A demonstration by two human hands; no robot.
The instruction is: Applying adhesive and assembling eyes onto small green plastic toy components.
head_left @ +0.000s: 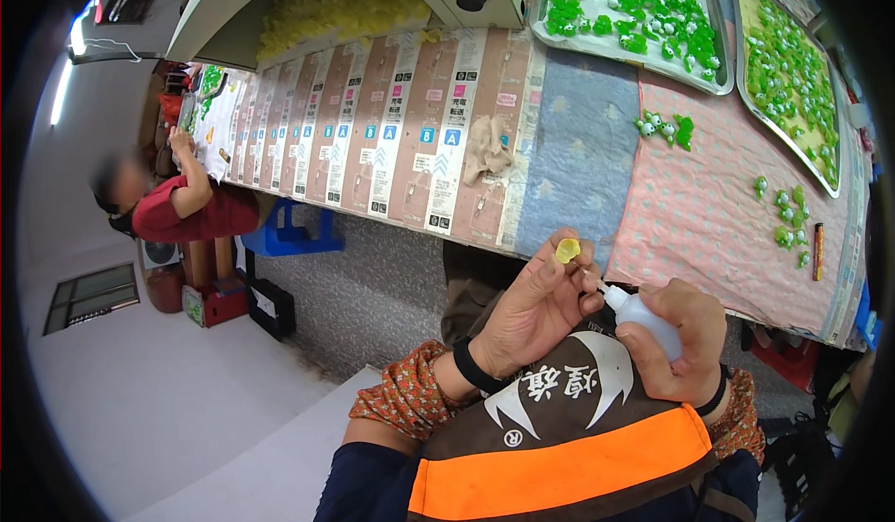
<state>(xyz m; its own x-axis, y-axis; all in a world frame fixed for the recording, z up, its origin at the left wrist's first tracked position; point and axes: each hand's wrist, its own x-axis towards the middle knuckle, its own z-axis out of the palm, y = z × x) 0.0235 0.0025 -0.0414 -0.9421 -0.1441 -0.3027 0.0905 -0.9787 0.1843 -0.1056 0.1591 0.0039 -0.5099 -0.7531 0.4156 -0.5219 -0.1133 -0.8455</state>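
My left hand (536, 308) is closed, pinching a small yellow translucent piece (567, 251) near its fingertips, just beyond the table's front edge on my side. Wrapped in my right hand (688, 340) is a small whitish squeeze bottle (650, 324), tilted so its thin nozzle points toward the fingers of my left hand. The nozzle tip is close to those fingers; whether it touches anything there I cannot tell. Ahead on the pink patterned cloth (690, 210) lie a few green pieces with white-and-black beads (664, 129), and more green pieces (792, 214) lie farther right.
Two metal trays, one left (727, 76) and one right (833, 185), hold many green pieces at the back. A machine (499, 0) with yellow pieces under its hood stands far left. A crumpled rag (488, 149) and a marker-like stick (819, 252) lie on the table. Another person (196, 200) works at left.
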